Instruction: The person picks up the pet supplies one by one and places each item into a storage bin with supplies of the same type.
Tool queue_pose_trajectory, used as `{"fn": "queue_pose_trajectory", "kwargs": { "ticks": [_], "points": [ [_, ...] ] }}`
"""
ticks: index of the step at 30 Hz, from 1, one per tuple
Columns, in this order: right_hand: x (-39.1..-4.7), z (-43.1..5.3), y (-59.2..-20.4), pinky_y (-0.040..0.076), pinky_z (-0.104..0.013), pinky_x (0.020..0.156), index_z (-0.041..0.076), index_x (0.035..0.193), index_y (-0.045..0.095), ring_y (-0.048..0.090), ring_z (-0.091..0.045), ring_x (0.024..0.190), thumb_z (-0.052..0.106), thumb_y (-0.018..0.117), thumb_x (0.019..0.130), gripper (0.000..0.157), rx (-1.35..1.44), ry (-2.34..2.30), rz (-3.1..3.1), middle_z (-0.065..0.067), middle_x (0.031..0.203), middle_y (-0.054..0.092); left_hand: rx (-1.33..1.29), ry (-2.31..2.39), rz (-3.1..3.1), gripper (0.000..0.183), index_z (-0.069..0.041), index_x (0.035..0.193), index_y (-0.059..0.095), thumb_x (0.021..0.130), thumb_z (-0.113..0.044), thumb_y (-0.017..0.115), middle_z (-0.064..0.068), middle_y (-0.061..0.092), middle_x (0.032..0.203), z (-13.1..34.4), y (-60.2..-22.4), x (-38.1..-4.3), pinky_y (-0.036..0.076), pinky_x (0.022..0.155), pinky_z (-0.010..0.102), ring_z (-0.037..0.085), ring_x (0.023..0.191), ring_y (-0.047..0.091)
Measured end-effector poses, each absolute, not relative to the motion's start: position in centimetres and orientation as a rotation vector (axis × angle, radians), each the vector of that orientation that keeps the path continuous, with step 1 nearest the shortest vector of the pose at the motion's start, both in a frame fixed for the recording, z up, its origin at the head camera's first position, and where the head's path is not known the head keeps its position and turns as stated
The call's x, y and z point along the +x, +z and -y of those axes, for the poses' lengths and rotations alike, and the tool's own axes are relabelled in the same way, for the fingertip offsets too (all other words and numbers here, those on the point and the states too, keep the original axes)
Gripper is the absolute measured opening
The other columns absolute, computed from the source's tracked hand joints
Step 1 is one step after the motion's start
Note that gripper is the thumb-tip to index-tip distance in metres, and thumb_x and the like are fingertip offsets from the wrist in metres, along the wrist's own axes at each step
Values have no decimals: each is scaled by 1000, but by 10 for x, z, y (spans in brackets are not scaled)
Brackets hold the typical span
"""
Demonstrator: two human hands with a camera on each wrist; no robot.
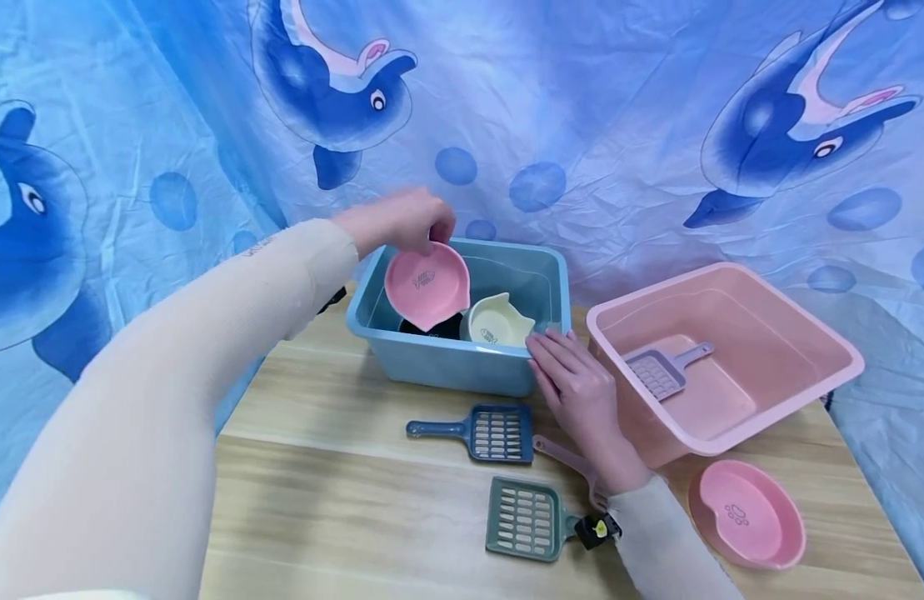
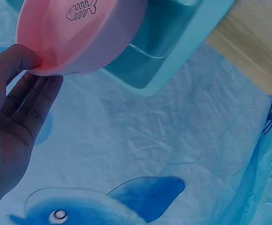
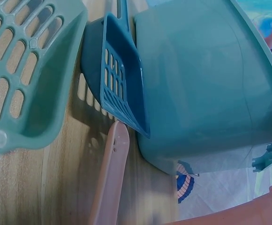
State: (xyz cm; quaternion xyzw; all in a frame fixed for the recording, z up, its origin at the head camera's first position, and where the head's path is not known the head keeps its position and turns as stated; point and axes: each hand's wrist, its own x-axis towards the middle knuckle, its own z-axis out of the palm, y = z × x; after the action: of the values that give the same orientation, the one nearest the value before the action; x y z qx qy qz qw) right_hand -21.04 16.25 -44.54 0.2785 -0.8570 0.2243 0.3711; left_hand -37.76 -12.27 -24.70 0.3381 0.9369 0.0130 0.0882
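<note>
My left hand (image 1: 417, 221) pinches the rim of a pink cat-ear bowl (image 1: 426, 282) with a fish print, thumb inside it. The bowl is tilted over a blue plastic bin (image 1: 462, 367); the left wrist view shows the pink bowl (image 2: 86, 37) up close. Inside the bin sit a cream cat-ear bowl (image 1: 499, 321) and a black item (image 1: 450, 327), mostly hidden behind the pink bowl. With fingers extended, my right hand (image 1: 577, 383) rests on the bin's front right rim. In the right wrist view the bin's outer wall (image 3: 206, 84) fills much of the frame.
A pink bin (image 1: 787, 358) on the right holds a lilac litter scoop (image 1: 660, 372). On the table (image 1: 319, 492) lie a blue scoop (image 1: 499, 433), a green scoop (image 1: 527, 518) and a pink-handled item (image 1: 562, 454) partly under my right arm. A pink dish (image 1: 765, 517) stands front right.
</note>
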Motion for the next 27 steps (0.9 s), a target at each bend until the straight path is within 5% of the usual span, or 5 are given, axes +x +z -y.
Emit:
{"fn": "queue_pose_trajectory", "kwargs": {
  "ticks": [27],
  "points": [
    [-212,-165,-447,47,-55,116,11,138,73,68,-34,129,16,86,91,49,702,579,2224,-11,133,74,750,-16,-2608,22,-12,100,76,88,6,75,8,69,100,114,-328,-414,58,80,34,26,94,61]
  ]
}}
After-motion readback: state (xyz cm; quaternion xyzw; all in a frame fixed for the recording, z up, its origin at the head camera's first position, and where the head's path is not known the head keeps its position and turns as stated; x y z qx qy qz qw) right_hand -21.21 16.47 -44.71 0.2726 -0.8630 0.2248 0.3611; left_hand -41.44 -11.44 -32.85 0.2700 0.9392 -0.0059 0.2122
